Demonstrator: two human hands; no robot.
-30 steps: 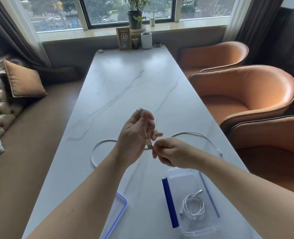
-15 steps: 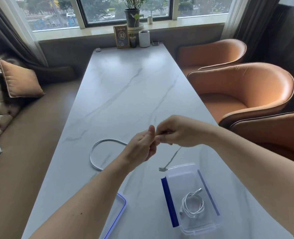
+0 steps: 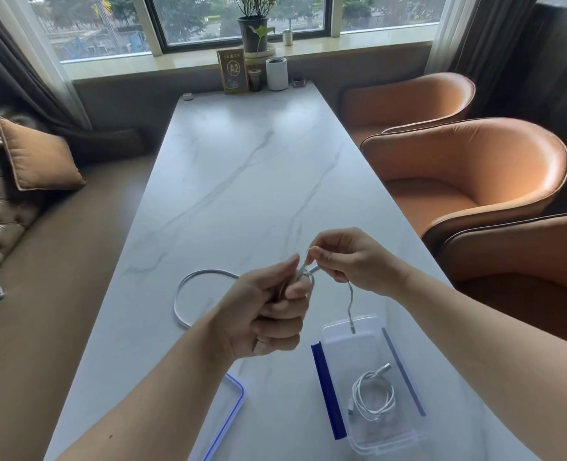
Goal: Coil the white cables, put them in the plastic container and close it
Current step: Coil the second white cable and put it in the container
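A: Starting at the lower left of the frame, what lies on the marble table [image 3: 242,168]?

B: The blue-rimmed lid [image 3: 230,417], off the box. Above it, at centre left, a loose loop of the white cable [image 3: 189,287] rests on the tabletop and runs up into the person's left hand [image 3: 268,314].

A: And that hand?

B: Curled into a fist round the gathered turns. Just to its right, the right hand [image 3: 352,257] pinches the same cable between thumb and fingertips, fingers mostly closed, and a short tail with a plug hangs from it over the far end of the clear plastic container [image 3: 337,334].

A: Anything in the box?

B: One coiled cable [image 3: 373,395] already, at lower right of centre.

A: So the step?

B: Winding the second cable, judging by the slack on the table. The next move calls for drawing in that loop and then the tail, keeping the turns even, before dropping the coil in and fetching the lid.
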